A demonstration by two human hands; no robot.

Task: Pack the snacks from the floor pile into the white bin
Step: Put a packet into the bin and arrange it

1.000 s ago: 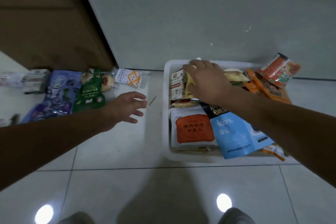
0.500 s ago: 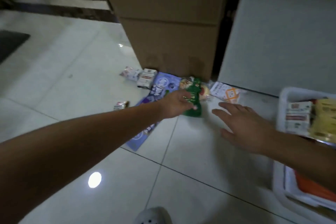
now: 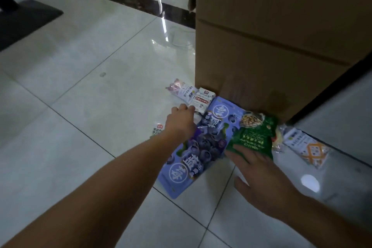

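Observation:
The snack pile lies on the tiled floor against a big cardboard box (image 3: pixel 271 50). A long purple blueberry bag (image 3: pixel 203 147) lies flat, with a green nut bag (image 3: pixel 253 137) beside it on the right. Two small white packets (image 3: pixel 201 99) sit at the purple bag's far end. My left hand (image 3: pixel 181 122) reaches over the purple bag's upper left edge, its fingertips at the nearer white packet, holding nothing that I can see. My right hand (image 3: pixel 261 175) lies flat with spread fingers, the fingertips on the green bag's near edge. The white bin is out of view.
A white packet with an orange pattern (image 3: pixel 308 147) lies right of the green bag by the wall. A small packet (image 3: pixel 158 129) peeks out left of my left wrist. A dark mat (image 3: pixel 24 20) lies far left.
My view swung left from the bin to the pile. My right hand left the bin and came onto the green bag. My left hand moved from the green bag to the white packets.

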